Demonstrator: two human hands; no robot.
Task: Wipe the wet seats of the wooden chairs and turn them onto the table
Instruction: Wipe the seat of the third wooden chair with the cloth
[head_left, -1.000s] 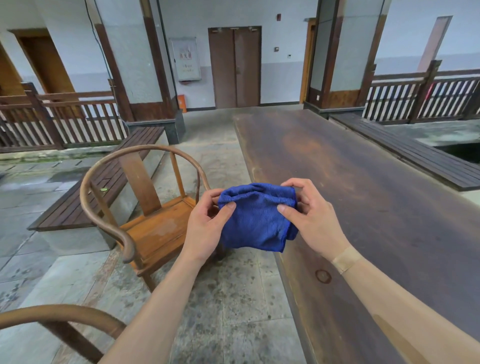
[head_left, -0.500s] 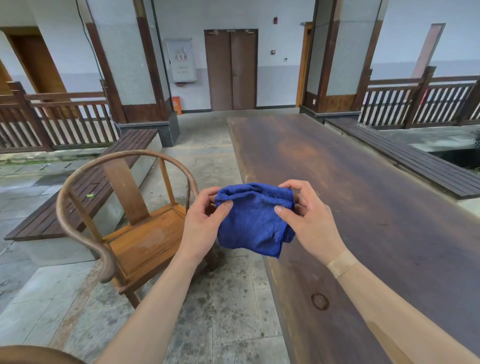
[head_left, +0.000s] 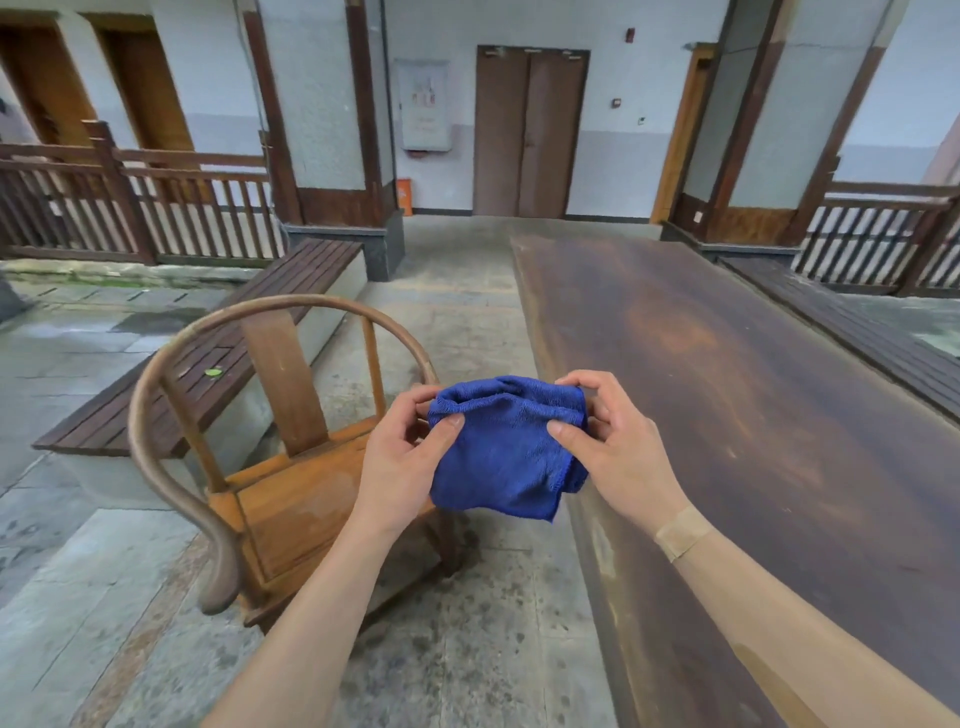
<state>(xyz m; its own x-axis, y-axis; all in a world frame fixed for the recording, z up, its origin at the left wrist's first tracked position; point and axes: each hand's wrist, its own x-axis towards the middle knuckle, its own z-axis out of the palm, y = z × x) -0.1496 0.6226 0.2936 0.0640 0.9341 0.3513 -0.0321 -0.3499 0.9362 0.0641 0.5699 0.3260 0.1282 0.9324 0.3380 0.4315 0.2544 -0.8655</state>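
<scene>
A folded blue cloth (head_left: 506, 457) hangs between my two hands at chest height. My left hand (head_left: 402, 462) pinches its left top edge and my right hand (head_left: 618, 452) pinches its right top edge. Below and to the left stands a wooden chair (head_left: 283, 488) with a curved horseshoe back and an orange-brown seat, upright on the stone floor. My left hand is above the seat's right edge. The long dark wooden table (head_left: 753, 415) stretches away on the right, and the cloth hangs over its near left edge.
A slatted wooden bench (head_left: 208, 364) runs behind the chair on the left, with a green leaf on it. Another slatted bench (head_left: 857, 332) lies beyond the table on the right. Wooden railings, pillars and a double door (head_left: 530, 130) close the far side. The floor is damp stone.
The view has swung and moved forward: the chair now sits closer to the middle and nearer. A second chair's back at the bottom left has left the view. Both hands still hold the cloth.
</scene>
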